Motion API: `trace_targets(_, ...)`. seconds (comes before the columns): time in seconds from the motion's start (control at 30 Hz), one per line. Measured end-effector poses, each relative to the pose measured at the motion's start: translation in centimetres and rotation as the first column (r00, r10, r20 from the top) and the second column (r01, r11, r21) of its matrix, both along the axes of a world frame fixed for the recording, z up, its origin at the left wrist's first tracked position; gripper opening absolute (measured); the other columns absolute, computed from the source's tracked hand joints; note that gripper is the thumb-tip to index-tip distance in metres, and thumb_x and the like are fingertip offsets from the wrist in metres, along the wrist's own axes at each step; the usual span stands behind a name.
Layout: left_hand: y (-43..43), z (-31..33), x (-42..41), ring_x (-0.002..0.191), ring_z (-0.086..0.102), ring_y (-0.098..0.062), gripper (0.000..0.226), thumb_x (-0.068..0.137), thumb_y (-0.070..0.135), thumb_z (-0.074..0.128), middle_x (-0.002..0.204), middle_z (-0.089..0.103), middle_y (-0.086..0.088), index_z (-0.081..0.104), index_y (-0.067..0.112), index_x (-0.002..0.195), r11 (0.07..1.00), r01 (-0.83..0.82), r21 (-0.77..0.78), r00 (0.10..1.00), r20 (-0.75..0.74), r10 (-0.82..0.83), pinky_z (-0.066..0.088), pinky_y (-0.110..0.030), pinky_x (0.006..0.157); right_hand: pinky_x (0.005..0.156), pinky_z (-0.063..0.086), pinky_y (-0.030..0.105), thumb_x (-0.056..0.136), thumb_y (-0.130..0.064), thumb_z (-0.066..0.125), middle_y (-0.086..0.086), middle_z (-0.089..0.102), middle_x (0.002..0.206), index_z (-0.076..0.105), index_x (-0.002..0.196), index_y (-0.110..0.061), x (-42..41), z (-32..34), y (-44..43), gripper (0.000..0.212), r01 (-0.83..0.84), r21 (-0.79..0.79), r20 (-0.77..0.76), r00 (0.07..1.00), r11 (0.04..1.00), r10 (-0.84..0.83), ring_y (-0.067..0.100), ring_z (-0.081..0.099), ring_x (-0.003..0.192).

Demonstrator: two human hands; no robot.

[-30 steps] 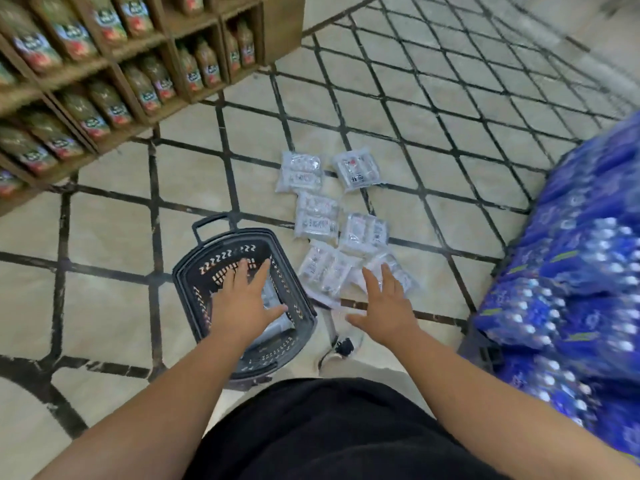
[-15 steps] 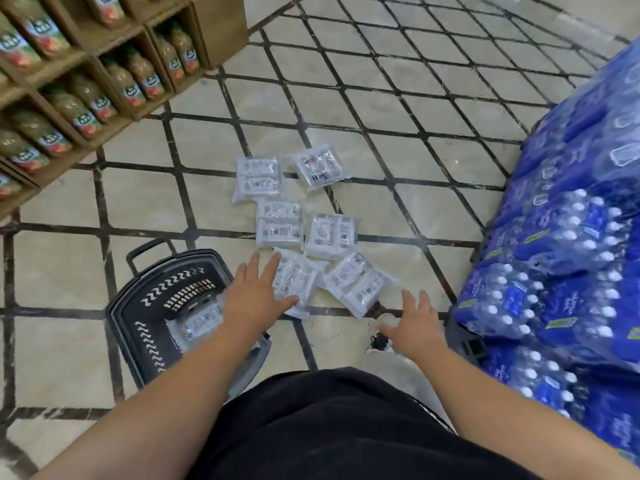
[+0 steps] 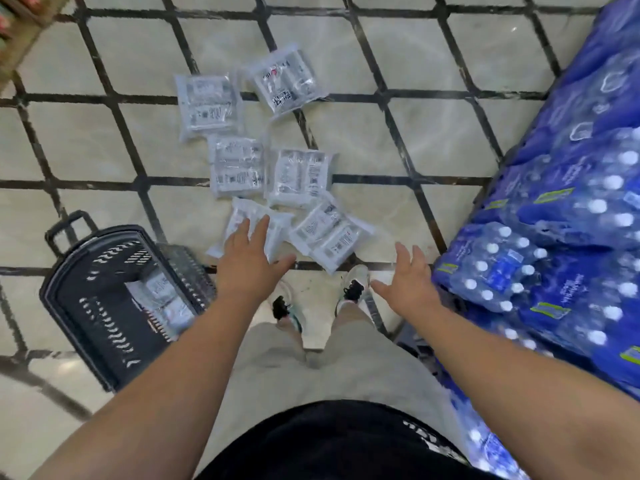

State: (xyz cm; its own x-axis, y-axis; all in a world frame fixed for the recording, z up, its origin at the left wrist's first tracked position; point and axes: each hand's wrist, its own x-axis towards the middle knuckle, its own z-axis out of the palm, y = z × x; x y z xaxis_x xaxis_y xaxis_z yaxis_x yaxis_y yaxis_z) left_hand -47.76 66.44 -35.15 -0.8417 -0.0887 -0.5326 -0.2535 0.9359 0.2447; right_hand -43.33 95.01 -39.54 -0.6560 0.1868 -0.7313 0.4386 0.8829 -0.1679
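Several clear plastic packets with printed labels lie scattered on the tiled floor [image 3: 363,140]. My left hand [image 3: 247,261] hovers with fingers spread over the nearest packet [image 3: 273,225], holding nothing. My right hand [image 3: 407,275] is also spread and holds nothing, to the right of another packet [image 3: 330,233]. A black shopping basket [image 3: 104,289] stands on the floor at my left with one packet [image 3: 161,299] inside it.
Stacked blue shrink-wrapped packs of water bottles [image 3: 561,216] fill the right side. A wooden shelf corner [image 3: 20,15] shows at the top left. My shoes [image 3: 353,289] stand just below the packets.
My left hand left the basket and moved right over the nearest packet. My right hand drew back to the right. The view tilted down toward my feet.
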Motion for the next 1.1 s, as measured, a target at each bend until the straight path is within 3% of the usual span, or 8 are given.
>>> trace_targets(0.2, 1.7, -12.6, -5.7, 0.145, 0.022, -0.031, 0.084, 0.088, 0.063, 0.056, 0.162, 0.021, -0.006, 0.020, 0.032, 0.156, 0.987, 0.152, -0.046, 0.979, 0.142, -0.144, 0.026, -0.045, 0.115, 0.113, 0.030, 0.047, 0.085, -0.044, 0.073, 0.011, 0.009, 0.163, 0.015, 0.157, -0.022, -2.5, -14.1, 1.3, 0.096, 0.255, -0.022, -0.005, 0.967, 0.967, -0.255, 0.035, 0.019, 0.147)
trace_targets(0.37, 2.8, -29.2, -10.4, 0.144, 0.024, -0.032, 0.084, 0.088, 0.060, 0.059, 0.160, 0.026, -0.008, 0.021, 0.031, 0.156, 0.957, 0.286, -0.036, 0.947, 0.159, -0.277, 0.029, -0.050, 0.112, 0.112, 0.032, 0.046, 0.087, -0.042, 0.072, 0.008, 0.001, 0.165, 0.010, 0.158, -0.023, -3.7, -30.4, 0.7, 0.095, 0.348, -0.051, 0.058, 0.937, 0.936, -0.345, 0.032, 0.013, 0.150)
trace_targets(0.57, 4.0, -49.8, -14.4, 0.141, 0.027, -0.032, 0.090, 0.086, 0.061, 0.061, 0.158, 0.027, -0.008, 0.015, 0.031, 0.157, 0.891, 0.450, -0.065, 0.884, 0.169, -0.435, 0.031, -0.052, 0.110, 0.102, 0.040, 0.051, 0.083, -0.047, 0.073, 0.013, 0.014, 0.159, 0.011, 0.156, -0.019, -2.6, -49.6, -0.8, 0.100, 0.463, -0.039, 0.069, 0.885, 0.885, -0.460, 0.039, 0.025, 0.142)
trace_targets(0.7, 4.4, -58.5, -15.4, 0.138, 0.032, -0.034, 0.095, 0.082, 0.061, 0.066, 0.154, 0.032, -0.010, 0.016, 0.028, 0.156, 0.885, 0.453, -0.105, 0.883, 0.185, -0.430, 0.034, -0.056, 0.108, 0.106, 0.039, 0.049, 0.086, -0.047, 0.071, 0.013, 0.014, 0.157, 0.005, 0.157, -0.015, -2.6, -56.7, -2.3, 0.103, 0.579, -0.035, 0.087, 0.813, 0.814, -0.575, 0.037, 0.025, 0.141)
trace_targets(0.9, 5.4, -63.4, -15.3, 0.124, 0.048, -0.037, 0.102, 0.073, 0.044, 0.081, 0.144, 0.034, -0.013, 0.021, 0.018, 0.151, 0.924, 0.379, -0.062, 0.919, 0.145, -0.367, 0.042, -0.048, 0.100, 0.111, 0.034, 0.045, 0.082, -0.047, 0.074, 0.013, 0.011, 0.160, 0.005, 0.157, -0.013, -2.6, -61.2, -3.2, 0.107, 0.681, -0.055, 0.030, 0.732, 0.730, -0.680, 0.036, 0.030, 0.140)
trace_targets(0.97, 5.9, -64.0, -15.2, 0.116, 0.051, -0.033, 0.098, 0.072, 0.037, 0.082, 0.138, 0.040, -0.013, 0.023, 0.019, 0.148, 0.945, 0.327, -0.017, 0.935, 0.150, -0.321, 0.043, -0.043, 0.094, 0.105, 0.043, 0.044, 0.081, -0.045, 0.075, 0.012, 0.029, 0.151, 0.008, 0.154, -0.014, -2.7, -61.9, -3.4, 0.104, 0.746, -0.074, 0.044, 0.665, 0.662, -0.745, 0.033, 0.043, 0.130)
trace_targets(1.03, 6.3, -64.5, -14.9, 0.103, 0.050, -0.024, 0.095, 0.072, 0.032, 0.082, 0.135, 0.045, -0.011, 0.024, 0.022, 0.146, 0.973, 0.229, 0.039, 0.958, 0.170, -0.232, 0.041, -0.035, 0.085, 0.081, 0.054, 0.039, 0.083, -0.039, 0.073, 0.003, 0.054, 0.123, 0.015, 0.145, -0.017, -3.0, -62.5, -3.8, 0.088, 0.804, -0.125, 0.099, 0.593, 0.581, -0.799, 0.026, 0.058, 0.109)
trace_targets(1.1, 6.4, -64.7, -14.9, 0.097, 0.047, -0.019, 0.094, 0.070, 0.028, 0.083, 0.131, 0.050, -0.007, 0.025, 0.024, 0.144, 0.985, 0.155, 0.078, 0.971, 0.171, -0.166, 0.038, -0.032, 0.081, 0.058, 0.049, 0.028, 0.087, -0.033, 0.071, -0.007, 0.058, 0.097, 0.021, 0.125, -0.023, -3.5, -63.2, -4.2, 0.064, 0.839, -0.156, 0.144, 0.542, 0.522, -0.828, 0.017, 0.064, 0.089)
